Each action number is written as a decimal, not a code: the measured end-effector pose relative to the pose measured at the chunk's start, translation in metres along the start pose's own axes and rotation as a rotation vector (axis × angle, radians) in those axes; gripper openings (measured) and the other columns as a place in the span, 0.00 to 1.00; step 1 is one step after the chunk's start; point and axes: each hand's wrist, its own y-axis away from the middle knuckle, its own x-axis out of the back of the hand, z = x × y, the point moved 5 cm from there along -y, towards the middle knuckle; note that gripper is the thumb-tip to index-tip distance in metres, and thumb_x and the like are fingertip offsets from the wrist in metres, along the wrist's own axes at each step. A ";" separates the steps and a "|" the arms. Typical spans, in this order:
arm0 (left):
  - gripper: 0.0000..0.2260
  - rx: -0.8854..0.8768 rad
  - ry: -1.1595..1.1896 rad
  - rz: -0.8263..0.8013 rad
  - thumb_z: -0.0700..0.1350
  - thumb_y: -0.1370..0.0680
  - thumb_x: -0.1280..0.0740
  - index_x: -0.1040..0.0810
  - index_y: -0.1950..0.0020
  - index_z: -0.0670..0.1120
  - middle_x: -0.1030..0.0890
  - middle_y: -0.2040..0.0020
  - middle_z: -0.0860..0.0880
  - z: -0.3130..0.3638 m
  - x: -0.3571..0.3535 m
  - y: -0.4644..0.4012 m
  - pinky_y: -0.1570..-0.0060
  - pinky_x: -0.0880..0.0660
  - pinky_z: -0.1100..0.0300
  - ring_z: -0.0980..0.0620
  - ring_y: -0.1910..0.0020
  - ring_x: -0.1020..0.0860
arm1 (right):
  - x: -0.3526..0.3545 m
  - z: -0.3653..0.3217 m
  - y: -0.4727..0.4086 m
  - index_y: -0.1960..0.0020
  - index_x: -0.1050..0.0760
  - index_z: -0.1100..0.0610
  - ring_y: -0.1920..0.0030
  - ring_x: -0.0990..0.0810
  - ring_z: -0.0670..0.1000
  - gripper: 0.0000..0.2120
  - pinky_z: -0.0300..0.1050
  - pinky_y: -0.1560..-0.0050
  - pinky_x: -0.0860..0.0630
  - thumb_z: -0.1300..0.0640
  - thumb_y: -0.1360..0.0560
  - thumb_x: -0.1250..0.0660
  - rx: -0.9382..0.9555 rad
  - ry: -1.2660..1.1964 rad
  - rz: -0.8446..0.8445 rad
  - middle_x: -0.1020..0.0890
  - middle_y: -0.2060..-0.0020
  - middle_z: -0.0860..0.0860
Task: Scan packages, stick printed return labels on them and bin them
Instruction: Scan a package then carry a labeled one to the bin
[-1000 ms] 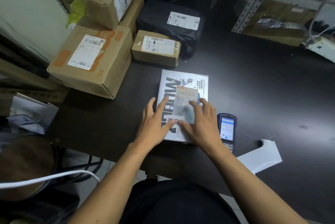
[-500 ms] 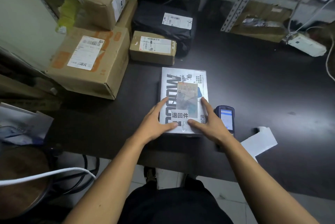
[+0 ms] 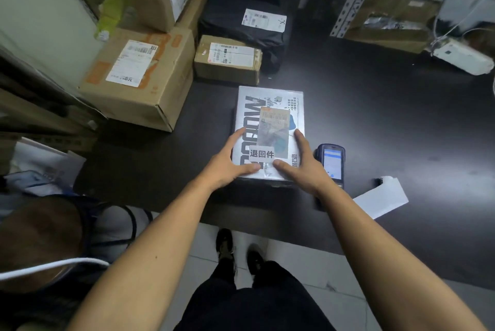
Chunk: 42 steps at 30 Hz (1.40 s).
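Observation:
A white printed package lies flat on the dark table near its front edge. A shipping label sits on its top, and a small white return label with three black characters is stuck at the near end. My left hand rests on the package's near left corner, fingers straight, thumb touching beside the return label. My right hand rests on the near right corner the same way. A handheld scanner with a lit screen lies just right of the package.
Cardboard boxes are stacked at the back left, with a small box and a black bag parcel behind the package. A white label strip lies at the right front. A white device sits at the far right. Shelving stands behind.
Both hands slid from the label area toward me to the package's near corners, uncovering the stuck return label. Since half a second ago they have hardly moved.

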 end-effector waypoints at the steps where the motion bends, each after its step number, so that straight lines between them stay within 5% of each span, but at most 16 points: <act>1: 0.43 0.004 0.000 0.006 0.51 0.32 0.20 0.43 0.26 0.68 0.25 0.34 0.56 0.000 0.000 0.000 0.32 0.28 0.49 0.53 0.37 0.25 | -0.001 0.001 -0.001 0.21 0.56 0.41 0.44 0.27 0.49 0.43 0.41 0.45 0.31 0.45 0.24 0.30 0.017 -0.011 -0.004 0.30 0.38 0.45; 13: 0.44 0.059 0.062 0.182 0.57 0.39 0.19 0.40 0.31 0.74 0.24 0.37 0.60 -0.018 -0.003 0.050 0.35 0.26 0.50 0.56 0.40 0.22 | -0.020 0.004 0.014 0.22 0.54 0.38 0.37 0.25 0.53 0.44 0.56 0.34 0.27 0.41 0.28 0.29 0.186 0.019 -0.039 0.28 0.33 0.52; 20: 0.43 0.012 0.174 0.387 0.58 0.41 0.19 0.39 0.33 0.76 0.23 0.38 0.64 -0.066 0.026 0.149 0.34 0.27 0.51 0.58 0.39 0.23 | -0.082 -0.040 0.064 0.21 0.54 0.41 0.36 0.27 0.52 0.45 0.52 0.34 0.28 0.40 0.28 0.29 0.356 0.112 -0.193 0.29 0.31 0.51; 27: 0.44 0.029 0.294 0.577 0.49 0.33 0.19 0.40 0.25 0.65 0.23 0.37 0.63 -0.154 0.054 0.295 0.39 0.27 0.62 0.63 0.40 0.24 | -0.196 -0.073 0.154 0.23 0.54 0.36 0.38 0.24 0.52 0.46 0.56 0.38 0.23 0.33 0.31 0.29 0.475 0.190 -0.384 0.29 0.32 0.50; 31: 0.43 0.054 0.336 0.709 0.46 0.32 0.20 0.40 0.23 0.61 0.24 0.35 0.59 -0.210 0.064 0.392 0.40 0.28 0.65 0.59 0.38 0.24 | -0.273 -0.087 0.223 0.22 0.54 0.39 0.40 0.24 0.48 0.44 0.40 0.47 0.22 0.38 0.27 0.30 0.562 0.243 -0.469 0.30 0.33 0.46; 35: 0.45 0.125 0.374 0.837 0.55 0.36 0.19 0.40 0.26 0.68 0.25 0.33 0.59 -0.266 0.064 0.481 0.35 0.27 0.56 0.56 0.36 0.25 | -0.343 -0.098 0.282 0.22 0.51 0.43 0.39 0.26 0.48 0.40 0.26 0.59 0.28 0.44 0.24 0.30 0.669 0.313 -0.541 0.30 0.35 0.46; 39: 0.44 0.162 0.446 0.966 0.47 0.30 0.21 0.42 0.21 0.58 0.26 0.34 0.58 -0.307 0.060 0.549 0.50 0.30 0.73 0.58 0.38 0.27 | -0.401 -0.105 0.332 0.28 0.57 0.26 0.37 0.24 0.54 0.40 0.56 0.40 0.22 0.39 0.27 0.31 0.687 0.368 -0.684 0.29 0.32 0.47; 42: 0.44 0.197 0.511 1.043 0.48 0.32 0.20 0.41 0.22 0.62 0.24 0.34 0.59 -0.339 0.056 0.582 0.41 0.28 0.62 0.58 0.37 0.25 | -0.437 -0.114 0.357 0.29 0.56 0.26 0.38 0.23 0.54 0.39 0.58 0.39 0.23 0.37 0.27 0.31 0.720 0.415 -0.783 0.28 0.32 0.48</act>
